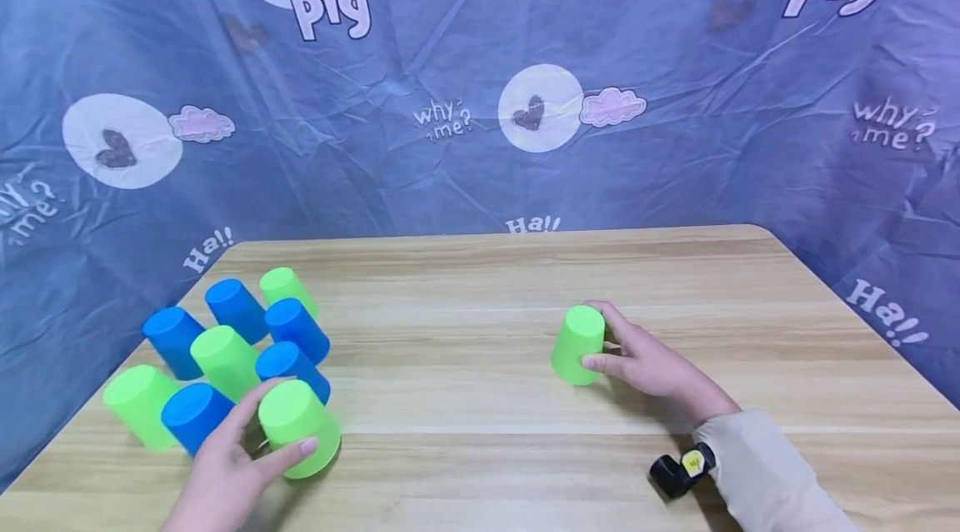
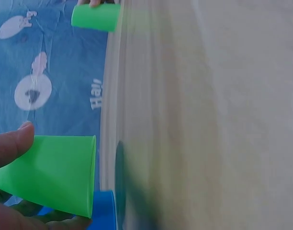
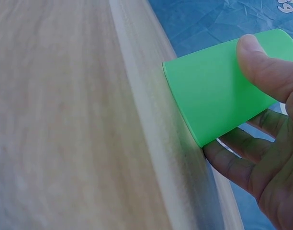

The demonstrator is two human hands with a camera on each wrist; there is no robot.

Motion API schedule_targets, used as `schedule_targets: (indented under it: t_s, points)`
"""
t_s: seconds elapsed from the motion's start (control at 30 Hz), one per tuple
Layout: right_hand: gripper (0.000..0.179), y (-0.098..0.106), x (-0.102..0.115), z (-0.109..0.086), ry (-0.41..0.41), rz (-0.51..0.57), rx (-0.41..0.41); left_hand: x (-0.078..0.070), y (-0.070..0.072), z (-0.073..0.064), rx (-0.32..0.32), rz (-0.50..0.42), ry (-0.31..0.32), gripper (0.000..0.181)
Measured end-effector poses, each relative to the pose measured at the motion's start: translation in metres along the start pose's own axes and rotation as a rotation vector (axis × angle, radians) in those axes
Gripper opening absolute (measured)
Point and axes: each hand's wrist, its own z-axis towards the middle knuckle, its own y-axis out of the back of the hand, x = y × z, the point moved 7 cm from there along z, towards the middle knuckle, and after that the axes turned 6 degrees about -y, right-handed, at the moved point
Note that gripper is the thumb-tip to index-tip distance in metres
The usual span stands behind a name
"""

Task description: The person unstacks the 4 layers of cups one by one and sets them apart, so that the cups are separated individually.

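At the near left, my left hand (image 1: pixel 217 474) grips an upside-down green cup (image 1: pixel 303 436), thumb on its near side. The left wrist view shows this green cup (image 2: pixel 50 175) between thumb and fingers, its rim close to the table top. Right of the table's middle, my right hand (image 1: pixel 648 361) holds another upside-down green cup (image 1: pixel 573 348) by its right side. In the right wrist view the thumb lies across that green cup (image 3: pixel 208 91), with fingers under the other side and the rim at the table surface.
Several upside-down blue cups (image 1: pixel 238 313) and green cups (image 1: pixel 225 363) stand grouped on the left of the wooden table (image 1: pixel 465 332), close beside my left hand. A printed blue cloth (image 1: pixel 420 173) hangs behind the table. A black wrist device (image 1: pixel 671 475) sits at my right cuff.
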Motion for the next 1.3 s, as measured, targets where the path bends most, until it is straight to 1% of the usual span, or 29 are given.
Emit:
schedule_targets:
  t_s: [0.1, 0.2, 0.27, 0.3, 0.33, 0.5, 0.57, 0.6, 0.73, 0.83, 0.93, 1.03, 1.13, 1.3]
  points:
    - [0.059, 0.0, 0.0, 0.0, -0.003, 0.002, 0.001, 0.014, 0.007, -0.001, -0.008, 0.031, 0.014, 0.084]
    - [0.06, 0.0, 0.0, 0.0, 0.0, 0.002, 0.001, 0.026, 0.014, -0.003, -0.015, 0.063, 0.05, 0.089]
    - [0.06, 0.0, 0.0, -0.001, 0.004, 0.0, 0.003, 0.033, 0.018, -0.004, -0.021, 0.08, 0.074, 0.091]
    - [0.06, 0.001, 0.0, -0.001, 0.0, 0.001, 0.002, 0.035, 0.019, -0.004, -0.03, 0.087, 0.073, 0.091]
    - [0.06, 0.001, 0.0, -0.001, -0.003, 0.0, 0.0, 0.036, 0.021, -0.005, -0.039, 0.097, 0.071, 0.091]
    - [0.059, 0.002, -0.002, -0.002, -0.022, 0.002, -0.01, 0.03, 0.025, -0.007, -0.104, 0.13, -0.023, 0.084]
    - [0.059, 0.002, -0.003, -0.002, -0.022, 0.006, -0.008, 0.03, 0.026, -0.006, -0.103, 0.13, -0.012, 0.083]
    - [0.059, 0.002, -0.003, -0.002, -0.023, 0.008, -0.006, 0.03, 0.026, -0.006, -0.1, 0.127, 0.005, 0.084]
    - [0.059, 0.001, -0.002, -0.001, -0.021, 0.015, 0.002, 0.038, 0.027, -0.005, -0.061, 0.119, 0.109, 0.092]
    - [0.059, 0.0, 0.0, 0.0, -0.014, 0.017, 0.007, 0.045, 0.028, -0.006, -0.049, 0.111, 0.15, 0.096]
    - [0.058, -0.001, 0.002, 0.002, -0.007, 0.019, 0.01, 0.049, 0.029, -0.006, -0.047, 0.105, 0.154, 0.096]
    - [0.059, -0.001, 0.003, 0.002, -0.005, 0.02, 0.011, 0.05, 0.029, -0.006, -0.046, 0.104, 0.147, 0.095]
    - [0.06, -0.001, 0.002, 0.002, -0.009, 0.02, 0.013, 0.048, 0.029, -0.007, -0.031, 0.116, 0.149, 0.094]
    - [0.06, 0.0, 0.001, 0.0, -0.02, 0.009, 0.007, 0.04, 0.025, -0.008, 0.0, 0.136, 0.135, 0.092]
